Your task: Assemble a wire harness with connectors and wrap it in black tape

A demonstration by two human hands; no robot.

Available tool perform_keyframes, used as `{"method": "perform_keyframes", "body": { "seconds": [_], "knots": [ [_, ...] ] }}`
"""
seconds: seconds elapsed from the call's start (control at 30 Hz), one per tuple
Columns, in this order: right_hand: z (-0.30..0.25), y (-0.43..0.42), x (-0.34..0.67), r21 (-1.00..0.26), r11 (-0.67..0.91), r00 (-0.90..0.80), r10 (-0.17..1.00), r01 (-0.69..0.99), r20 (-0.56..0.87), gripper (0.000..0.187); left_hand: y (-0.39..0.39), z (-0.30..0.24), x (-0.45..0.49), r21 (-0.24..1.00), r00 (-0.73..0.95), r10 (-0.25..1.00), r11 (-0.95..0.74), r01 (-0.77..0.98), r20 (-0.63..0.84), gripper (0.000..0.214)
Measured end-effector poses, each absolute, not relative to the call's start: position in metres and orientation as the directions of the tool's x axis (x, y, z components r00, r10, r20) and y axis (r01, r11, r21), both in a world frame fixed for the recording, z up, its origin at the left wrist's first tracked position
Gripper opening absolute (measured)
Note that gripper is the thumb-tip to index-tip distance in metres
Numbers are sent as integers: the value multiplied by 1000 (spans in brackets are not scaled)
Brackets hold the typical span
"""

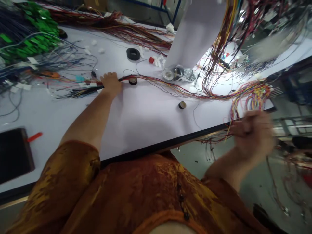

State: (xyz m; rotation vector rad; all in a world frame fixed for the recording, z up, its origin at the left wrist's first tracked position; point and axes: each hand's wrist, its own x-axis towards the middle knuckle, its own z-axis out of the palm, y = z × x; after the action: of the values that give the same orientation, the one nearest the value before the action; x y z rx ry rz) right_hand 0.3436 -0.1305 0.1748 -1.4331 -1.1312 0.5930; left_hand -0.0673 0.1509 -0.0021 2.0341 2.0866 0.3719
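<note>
On the white table, my left hand (112,85) is closed around a wire harness (170,85), a long bundle of red, black and yellow wires. Loose wire ends (80,92) fan out to the left of that hand. Just right of it, a small roll of black tape (133,80) touches the bundle. My right hand (254,133), blurred, has its fingers curled beyond the table's front edge. Thin wires (216,138) run close to its fingertips, but what lies inside the fingers cannot be made out. Above it, the harness spreads into many-coloured wires (258,92).
Another small tape roll (182,104) and a larger black roll (133,54) lie on the table (146,123). A white post (192,35) rises at the back. Wires with green pieces (41,35) fill the back left; a dark flat device (16,156) lies front left.
</note>
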Motion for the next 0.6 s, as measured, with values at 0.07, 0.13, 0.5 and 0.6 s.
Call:
{"method": "perform_keyframes", "body": {
  "seconds": [0.07, 0.13, 0.5, 0.6],
  "knots": [
    [137, -128, 321, -988, -55, 232, 973, 145, -21, 27, 134, 17, -60, 377, 43, 997, -64, 924, 63, 85],
    [103, -123, 288, -971, -181, -69, 979, 155, -193, 27, 97, 36, -55, 621, 225, 966, -255, 741, 127, 71],
    [55, -92, 258, -769, -99, -471, 739, 632, -482, 48, -78, 35, -130, 821, 532, 690, 161, 547, -490, 40],
    [31, -69, 333, -480, -38, -128, 943, 877, -309, 47, -81, 11, -154, 789, 429, 736, 229, 570, -523, 42]
  ]
}}
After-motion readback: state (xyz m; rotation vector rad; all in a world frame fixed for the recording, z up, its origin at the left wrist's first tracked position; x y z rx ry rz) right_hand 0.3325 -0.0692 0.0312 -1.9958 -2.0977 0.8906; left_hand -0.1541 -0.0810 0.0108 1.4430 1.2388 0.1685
